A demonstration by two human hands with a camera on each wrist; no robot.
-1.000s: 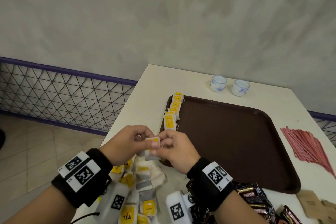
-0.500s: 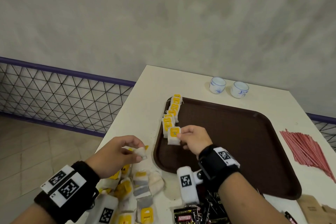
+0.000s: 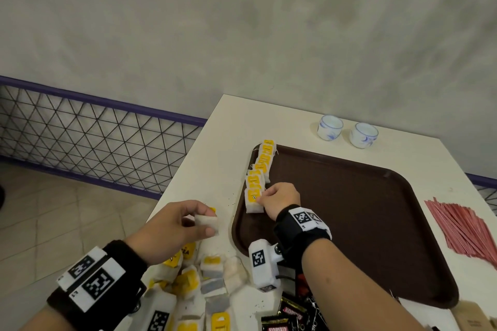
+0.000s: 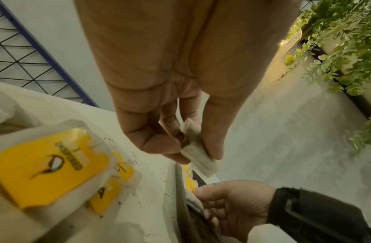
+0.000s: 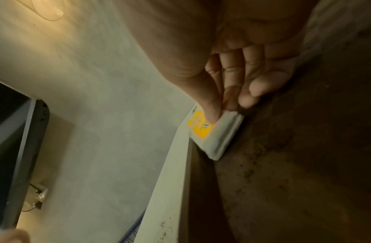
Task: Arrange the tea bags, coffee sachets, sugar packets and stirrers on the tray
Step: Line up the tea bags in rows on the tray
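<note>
The yellow-tagged tea bag (image 3: 253, 200) sat at the near end of the row of tea bags (image 3: 259, 169) along the left rim of the brown tray (image 3: 349, 223), pinched by the right hand (image 3: 281, 200), which would do best to overlap it squarely on its neighbour before letting go. The left hand (image 3: 172, 231) pinched a second tea bag (image 3: 206, 224) above the loose pile (image 3: 193, 285) (ready for the next slot). Around them lay the cream table (image 3: 209, 169), red stirrers (image 3: 468, 231), two cups (image 3: 347, 131) and a grey wall (image 3: 242, 35).
</note>
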